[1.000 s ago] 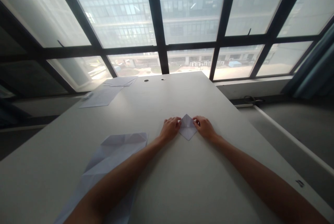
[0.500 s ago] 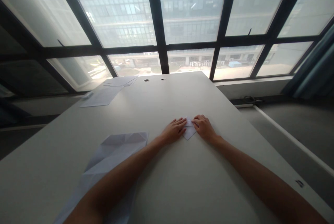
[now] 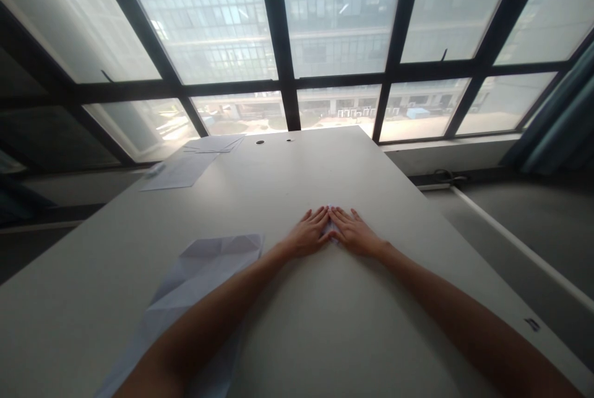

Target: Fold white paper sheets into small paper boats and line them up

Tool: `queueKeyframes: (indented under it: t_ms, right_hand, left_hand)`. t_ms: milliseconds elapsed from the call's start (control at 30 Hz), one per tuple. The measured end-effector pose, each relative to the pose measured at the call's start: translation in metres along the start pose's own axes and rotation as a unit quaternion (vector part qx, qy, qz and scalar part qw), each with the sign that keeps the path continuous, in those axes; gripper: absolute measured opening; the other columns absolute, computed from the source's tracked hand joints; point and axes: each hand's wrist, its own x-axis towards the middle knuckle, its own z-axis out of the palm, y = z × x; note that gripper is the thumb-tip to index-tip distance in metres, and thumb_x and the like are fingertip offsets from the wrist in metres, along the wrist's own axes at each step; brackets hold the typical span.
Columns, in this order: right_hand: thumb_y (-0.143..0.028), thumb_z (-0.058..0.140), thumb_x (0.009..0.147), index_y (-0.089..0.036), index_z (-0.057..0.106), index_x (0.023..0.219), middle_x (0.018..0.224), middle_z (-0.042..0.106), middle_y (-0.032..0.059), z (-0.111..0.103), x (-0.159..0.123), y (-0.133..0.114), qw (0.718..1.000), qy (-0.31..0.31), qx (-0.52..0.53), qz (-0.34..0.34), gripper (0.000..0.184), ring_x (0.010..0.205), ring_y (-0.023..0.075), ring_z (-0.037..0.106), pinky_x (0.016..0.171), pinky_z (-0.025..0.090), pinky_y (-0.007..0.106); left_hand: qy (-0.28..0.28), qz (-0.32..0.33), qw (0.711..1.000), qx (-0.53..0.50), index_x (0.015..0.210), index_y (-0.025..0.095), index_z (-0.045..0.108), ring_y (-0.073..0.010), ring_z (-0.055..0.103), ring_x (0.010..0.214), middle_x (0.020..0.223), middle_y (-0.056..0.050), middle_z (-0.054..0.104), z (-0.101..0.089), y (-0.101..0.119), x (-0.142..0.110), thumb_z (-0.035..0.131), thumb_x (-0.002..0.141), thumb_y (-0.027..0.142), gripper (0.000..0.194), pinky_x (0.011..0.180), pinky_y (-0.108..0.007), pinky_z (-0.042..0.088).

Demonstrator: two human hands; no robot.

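Under my two hands lies a small folded piece of white paper (image 3: pixel 330 229), mostly covered, with only a sliver showing between them. My left hand (image 3: pixel 308 233) rests flat on its left side, fingers stretched out. From the right, my right hand (image 3: pixel 353 232) presses flat on the paper with its fingers extended. The fingertips and thumbs of both hands come close together over it. Beneath my left forearm a larger creased sheet of paper (image 3: pixel 199 268) lies on the white table (image 3: pixel 297 181).
Several white sheets (image 3: pixel 179 172) lie at the table's far left corner. Two small round holes, one of them a cable hole (image 3: pixel 260 142), are near the far edge. A small dark mark (image 3: pixel 532 324) is at the right edge. Tall windows (image 3: pixel 343 14) stand beyond.
My right hand has gone from pinching at the paper's right edge to lying flat over it, moving left towards my left hand. More of the paper is covered now.
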Motion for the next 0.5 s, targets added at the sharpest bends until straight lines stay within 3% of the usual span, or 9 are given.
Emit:
queueKeyframes:
  t_ms: [200,500]
  right_hand:
    - [-0.067,0.010,0.097,-0.015,0.011,0.159,0.163,0.016,0.0121,-0.0013,0.0003,-0.0009,1.000,-0.016,-0.006,0.014,0.081,0.152,0.0263,0.013,0.121,0.010,0.056]
    - [-0.066,0.006,0.097,-0.011,0.013,0.158,0.164,0.014,0.0130,-0.0034,-0.0005,-0.0054,0.999,-0.031,-0.015,0.039,0.083,0.152,0.0252,0.011,0.120,0.007,0.058]
  left_hand:
    - [-0.015,-0.012,1.000,0.015,0.159,0.016,0.011,-0.0220,0.010,0.153,0.164,-0.010,0.013,-0.0034,0.0030,-0.0003,0.018,0.102,0.059,0.072,0.123,-0.047,0.009]
    - [0.004,-0.003,1.000,0.024,0.159,0.016,0.010,-0.0219,0.012,0.153,0.164,-0.010,0.016,0.0041,-0.0021,0.0001,0.018,0.102,0.059,0.072,0.123,-0.047,0.010]
